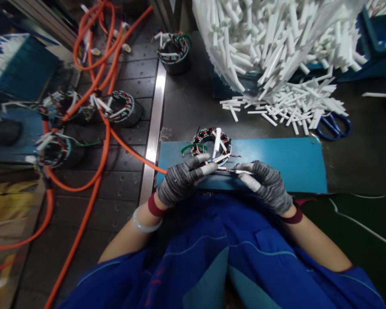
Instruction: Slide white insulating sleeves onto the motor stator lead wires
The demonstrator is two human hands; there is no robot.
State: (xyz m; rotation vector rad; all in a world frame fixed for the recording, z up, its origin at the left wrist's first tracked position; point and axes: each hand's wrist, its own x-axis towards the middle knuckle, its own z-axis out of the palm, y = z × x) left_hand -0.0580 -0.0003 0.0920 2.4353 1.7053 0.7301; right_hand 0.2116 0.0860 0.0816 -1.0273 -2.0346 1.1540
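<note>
Left hand pinches white sleeve; right hand pinches wire lead, near blue mat front edge. Keep lead straight, feed slowly; steady stator.

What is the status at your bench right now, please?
Left hand and right hand, gloved, pinch a white sleeve on wires. Stator on blue mat. Scissors lie clear.

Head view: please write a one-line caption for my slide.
Gloved left hand and right hand hold wire leads of a motor stator on a blue mat.
</note>
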